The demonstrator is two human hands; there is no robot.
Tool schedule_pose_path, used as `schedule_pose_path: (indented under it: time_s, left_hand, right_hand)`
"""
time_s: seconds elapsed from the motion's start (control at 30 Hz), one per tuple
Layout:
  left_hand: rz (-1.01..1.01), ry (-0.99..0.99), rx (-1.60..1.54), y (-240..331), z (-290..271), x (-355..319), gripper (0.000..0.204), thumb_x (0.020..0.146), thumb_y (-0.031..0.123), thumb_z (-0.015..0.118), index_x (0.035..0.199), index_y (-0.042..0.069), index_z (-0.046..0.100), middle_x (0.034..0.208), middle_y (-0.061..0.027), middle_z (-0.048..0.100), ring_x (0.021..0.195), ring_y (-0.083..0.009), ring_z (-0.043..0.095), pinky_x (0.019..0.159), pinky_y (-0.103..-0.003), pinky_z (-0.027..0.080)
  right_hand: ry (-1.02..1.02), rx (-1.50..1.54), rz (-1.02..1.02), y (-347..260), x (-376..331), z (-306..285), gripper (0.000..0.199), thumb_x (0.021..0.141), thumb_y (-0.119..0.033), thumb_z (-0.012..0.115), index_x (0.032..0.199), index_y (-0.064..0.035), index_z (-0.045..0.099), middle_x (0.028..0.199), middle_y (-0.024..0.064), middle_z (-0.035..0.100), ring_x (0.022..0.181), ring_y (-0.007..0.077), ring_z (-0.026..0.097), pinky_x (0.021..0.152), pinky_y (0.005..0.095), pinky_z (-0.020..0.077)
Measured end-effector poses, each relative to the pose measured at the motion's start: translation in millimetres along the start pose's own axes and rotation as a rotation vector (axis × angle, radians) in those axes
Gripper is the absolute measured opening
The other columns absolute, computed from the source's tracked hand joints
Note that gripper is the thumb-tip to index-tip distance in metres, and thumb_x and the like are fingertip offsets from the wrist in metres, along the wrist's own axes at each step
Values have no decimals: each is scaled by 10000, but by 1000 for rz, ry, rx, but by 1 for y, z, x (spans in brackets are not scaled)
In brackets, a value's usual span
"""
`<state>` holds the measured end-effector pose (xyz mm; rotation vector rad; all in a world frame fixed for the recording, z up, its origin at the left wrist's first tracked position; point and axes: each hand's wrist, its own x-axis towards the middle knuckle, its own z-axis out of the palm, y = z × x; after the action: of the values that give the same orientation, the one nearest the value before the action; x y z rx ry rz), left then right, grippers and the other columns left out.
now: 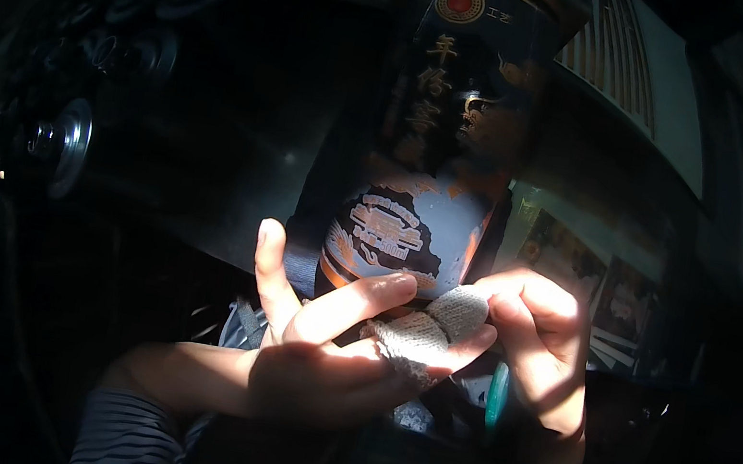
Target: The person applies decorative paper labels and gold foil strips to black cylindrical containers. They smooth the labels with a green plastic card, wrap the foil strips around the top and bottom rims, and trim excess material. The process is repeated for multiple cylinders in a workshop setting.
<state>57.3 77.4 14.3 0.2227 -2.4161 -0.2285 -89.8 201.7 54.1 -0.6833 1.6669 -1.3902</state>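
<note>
My left hand lies palm up with its fingers stretched apart. A white knitted finger sleeve, like a piece cut from a cotton glove, covers part of its longer fingers, with a ragged lower edge. My right hand pinches the rounded tip of this knit between thumb and forefinger; its other fingers are curled in. Just beyond the hands is a large dark cylindrical canister with gold lettering, a round red emblem, a gold rim and a white and orange lower part.
A green bangle hangs at my right wrist. Right of the canister are pictures under a glossy surface and a pale panel with brown stripes. Shiny round metal parts stand out at the left. Deep shadow hides most surroundings.
</note>
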Motion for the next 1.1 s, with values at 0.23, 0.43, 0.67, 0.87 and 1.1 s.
schedule_pose_path:
  time_s: [0.23, 0.43, 0.67, 0.87, 1.1]
  left_hand:
    - [-323, -207, -407, -33, -3, 20, 840, 727, 383, 695, 1365, -21, 327, 1173, -186, 539, 1186, -360, 434, 1049, -598, 117]
    - [-257, -84, -254, -23, -17, -27, 429, 790, 93, 650, 1206, 136, 554, 1199, -229, 504, 1140, -395, 485, 986, -681, 191]
    - [0, 22, 301, 2, 0, -15, 768, 814, 468, 594, 1405, 236, 164, 1345, -105, 297, 1075, -225, 476, 950, -738, 173]
    - [73, 116, -118, -1, 8, 6, 498, 732, 490, 668, 1186, 305, 583, 1188, -28, 522, 1073, -74, 497, 982, -727, 15]
    - [-230, -132, -287, -37, 3, 8, 827, 771, 512, 611, 1336, -41, 369, 1214, -237, 519, 1211, -367, 433, 1032, -632, 109]
  right_hand:
    - [-36, -135, -70, -3, 8, 2, 59, 816, -53, 647, 822, -2, 619, 734, 8, 585, 655, 45, 533, 581, 166, 414]
    - [-3, -143, -153, -5, 7, 7, 86, 769, -62, 689, 784, -2, 629, 678, 9, 577, 542, 22, 468, 492, 160, 368]
    - [-11, 8, 33, -6, 1, 3, 134, 869, -107, 578, 836, 13, 628, 725, 27, 577, 622, 69, 507, 587, 198, 422]
    - [46, 95, 61, -8, -8, 0, 133, 889, -73, 528, 930, 22, 612, 824, 63, 611, 756, 111, 564, 712, 238, 463]
    - [25, -137, -166, -6, 8, 5, 110, 768, -43, 699, 744, -33, 592, 660, -23, 554, 550, 12, 461, 499, 150, 358]
